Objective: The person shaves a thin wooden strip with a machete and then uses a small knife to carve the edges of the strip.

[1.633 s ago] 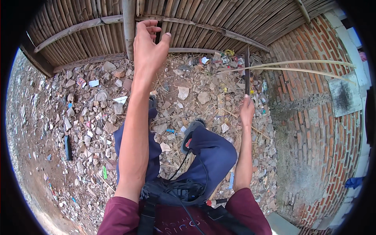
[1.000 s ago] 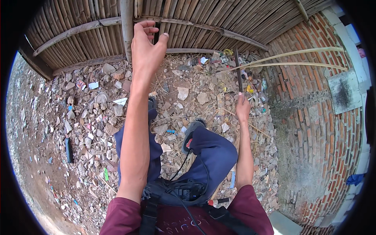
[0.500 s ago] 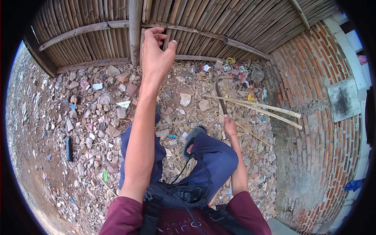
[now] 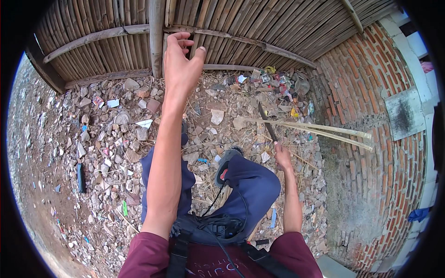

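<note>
My left hand is raised in front of the bamboo fence, its fingers bent and the thumb standing apart, with nothing seen in it. Low on the right, my right hand is wrapped round the handle of a machete. Its dark, narrow blade points away from me. Two long pale split-bamboo strips cross the blade and reach to the right, nearly meeting at their left end. Whether they rest on the blade or only pass by it, I cannot tell.
The bamboo fence with wooden rails closes off the far side. A brick wall stands on the right. Broken stones and litter cover the ground, with a heap of rubbish in the far right corner. My bent knee is between my arms.
My right hand has moved slightly right and nearer to me with the machete. The bamboo strips have shifted right. My left hand has barely moved.
</note>
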A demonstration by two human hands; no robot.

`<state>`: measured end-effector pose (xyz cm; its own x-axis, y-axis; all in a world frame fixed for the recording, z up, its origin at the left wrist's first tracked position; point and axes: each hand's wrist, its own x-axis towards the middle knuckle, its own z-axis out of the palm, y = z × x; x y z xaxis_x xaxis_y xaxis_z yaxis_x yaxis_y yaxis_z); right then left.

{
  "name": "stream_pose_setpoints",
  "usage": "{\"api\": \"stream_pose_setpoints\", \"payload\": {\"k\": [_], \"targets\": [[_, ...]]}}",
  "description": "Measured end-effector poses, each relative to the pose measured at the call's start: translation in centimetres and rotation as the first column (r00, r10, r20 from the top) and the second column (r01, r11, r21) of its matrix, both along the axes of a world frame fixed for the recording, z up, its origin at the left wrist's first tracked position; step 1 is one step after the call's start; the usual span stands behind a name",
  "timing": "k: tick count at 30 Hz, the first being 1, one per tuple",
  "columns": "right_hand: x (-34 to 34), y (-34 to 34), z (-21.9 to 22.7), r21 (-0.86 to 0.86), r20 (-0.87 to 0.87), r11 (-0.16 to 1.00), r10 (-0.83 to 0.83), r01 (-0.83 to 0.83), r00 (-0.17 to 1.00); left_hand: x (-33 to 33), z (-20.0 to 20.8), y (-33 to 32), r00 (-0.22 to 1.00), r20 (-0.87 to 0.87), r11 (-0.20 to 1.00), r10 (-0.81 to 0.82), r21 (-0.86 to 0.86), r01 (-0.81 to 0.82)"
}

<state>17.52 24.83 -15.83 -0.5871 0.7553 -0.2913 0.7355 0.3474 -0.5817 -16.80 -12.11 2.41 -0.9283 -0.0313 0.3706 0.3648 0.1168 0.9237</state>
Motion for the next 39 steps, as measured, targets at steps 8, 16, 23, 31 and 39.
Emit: {"api": "stream_pose_setpoints", "payload": {"k": [8, 16, 23, 31, 39], "targets": [[-0.9, 2.4, -9.7, 0.298, -0.029, 0.952, 0.090, -0.077, 0.996, 0.3, 0.7, 0.1, 1.000, 0.022, 1.000, -0.013, -0.004, 0.013], [-3.3, -0.1, -11.6, 0.216, -0.082, 0.973, -0.060, 0.077, 0.995, 0.3, 0.6, 0.4, 0.999, 0.028, 1.000, -0.015, -0.010, 0.015], [-3.0, 1.8, -0.2, 0.272, -0.341, 0.939, -0.110, 0.210, 0.934, 0.2, 0.5, 1.1, 0.999, 0.012, 0.999, -0.039, -0.005, 0.039], [-5.5, -2.0, 3.2, 0.133, -0.284, 0.987, -0.046, 0.086, 0.958, 0.3, 0.2, 0.0, 1.000, -0.002, 0.999, -0.001, -0.037, 0.001], [-4.1, -0.1, -11.9, 0.180, -0.030, 0.983, -0.020, 0.025, 0.999, 0.6, 0.2, 1.0, 0.999, 0.029, 0.999, -0.032, -0.027, 0.033]]}}
